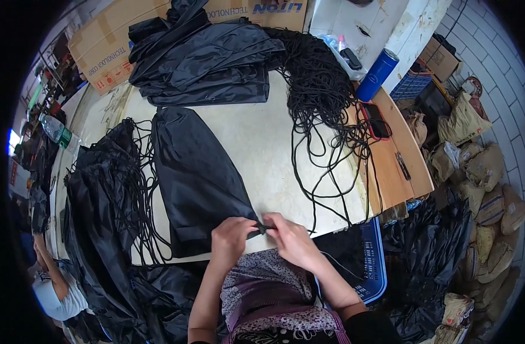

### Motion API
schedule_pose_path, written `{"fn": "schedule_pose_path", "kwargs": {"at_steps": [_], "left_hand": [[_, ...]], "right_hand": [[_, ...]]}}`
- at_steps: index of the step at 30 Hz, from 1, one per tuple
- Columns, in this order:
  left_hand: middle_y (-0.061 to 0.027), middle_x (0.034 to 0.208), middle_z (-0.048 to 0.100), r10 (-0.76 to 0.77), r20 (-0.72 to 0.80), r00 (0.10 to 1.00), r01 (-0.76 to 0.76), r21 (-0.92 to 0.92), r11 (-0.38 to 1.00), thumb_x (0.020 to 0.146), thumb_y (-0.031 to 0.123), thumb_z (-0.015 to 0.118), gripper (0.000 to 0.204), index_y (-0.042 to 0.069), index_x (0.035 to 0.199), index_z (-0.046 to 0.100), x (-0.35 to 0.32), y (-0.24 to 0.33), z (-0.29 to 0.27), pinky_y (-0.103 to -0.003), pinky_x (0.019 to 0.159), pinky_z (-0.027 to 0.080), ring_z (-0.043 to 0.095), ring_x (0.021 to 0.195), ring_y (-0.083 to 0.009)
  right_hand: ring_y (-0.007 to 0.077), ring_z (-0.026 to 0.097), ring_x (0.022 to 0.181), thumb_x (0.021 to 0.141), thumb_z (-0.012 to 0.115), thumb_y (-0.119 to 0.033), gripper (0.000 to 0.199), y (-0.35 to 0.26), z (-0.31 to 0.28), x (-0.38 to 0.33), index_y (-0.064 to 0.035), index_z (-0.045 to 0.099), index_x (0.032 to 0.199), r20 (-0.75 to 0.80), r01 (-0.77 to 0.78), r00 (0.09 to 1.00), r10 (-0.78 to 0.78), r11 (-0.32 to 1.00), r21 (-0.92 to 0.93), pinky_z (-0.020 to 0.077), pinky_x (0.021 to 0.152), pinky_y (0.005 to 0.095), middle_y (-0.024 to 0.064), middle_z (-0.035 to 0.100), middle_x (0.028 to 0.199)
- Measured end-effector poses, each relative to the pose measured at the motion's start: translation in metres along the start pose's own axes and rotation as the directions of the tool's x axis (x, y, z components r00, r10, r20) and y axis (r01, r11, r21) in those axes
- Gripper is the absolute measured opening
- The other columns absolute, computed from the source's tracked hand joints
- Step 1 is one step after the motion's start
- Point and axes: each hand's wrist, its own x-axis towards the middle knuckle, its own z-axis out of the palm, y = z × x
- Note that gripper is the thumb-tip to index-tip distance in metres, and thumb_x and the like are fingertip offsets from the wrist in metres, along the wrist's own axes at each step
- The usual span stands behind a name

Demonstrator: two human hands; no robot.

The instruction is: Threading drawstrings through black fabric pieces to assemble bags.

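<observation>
A black fabric bag (pixel 199 178) lies lengthwise on the pale tabletop, its near right corner at the table's front edge. At that corner my left hand (pixel 231 239) pinches the black cloth. Close beside it, my right hand (pixel 291 238) has its fingers pressed together on a dark bit at the same corner, which looks like cord; the fingers partly hide it. Both hands nearly meet there. A large tangle of black cords (pixel 317 74) spreads over the right of the table, with loose loops trailing toward the front edge.
Folded black fabric (pixel 211 63) is piled at the back, before cardboard boxes (pixel 105 54). Black bags with cords (pixel 102 189) hang off the left side. A blue bottle (pixel 378 74), a phone (pixel 376 120) and a blue crate (pixel 378 264) are on the right. Another person (pixel 59 286) works at far left.
</observation>
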Motion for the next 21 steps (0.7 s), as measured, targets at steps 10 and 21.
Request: {"fn": "schedule_pose_path", "kwargs": {"at_steps": [10,21], "left_hand": [[-0.0105,0.079,0.066,0.037,-0.041,0.998,-0.033,0.088,0.996,0.067,-0.006,0.064,0.015,0.000,0.080,0.067,0.005,0.004,-0.028,-0.034,0.072,0.052,0.064,0.079,-0.0277],[-0.0060,0.080,0.066,0.289,-0.108,0.951,-0.274,0.133,0.952,0.067,-0.003,0.061,0.018,0.006,0.080,0.068,0.013,0.014,-0.026,-0.039,0.075,0.049,0.062,0.079,-0.0248]], "right_hand": [[0.0338,0.064,0.074,0.079,0.058,-0.001,0.012,0.003,-0.027,-0.010,-0.0007,0.065,0.090,0.051,0.103,0.994,-0.099,0.991,-0.084,0.0515,0.068,0.0379,0.0144,0.066,0.085],[0.0303,0.066,0.076,0.077,0.055,0.005,0.020,0.005,-0.045,-0.019,0.0002,0.065,0.094,0.017,0.139,0.990,-0.138,0.986,-0.093,0.0528,0.067,0.0339,0.0164,0.066,0.090]]}}
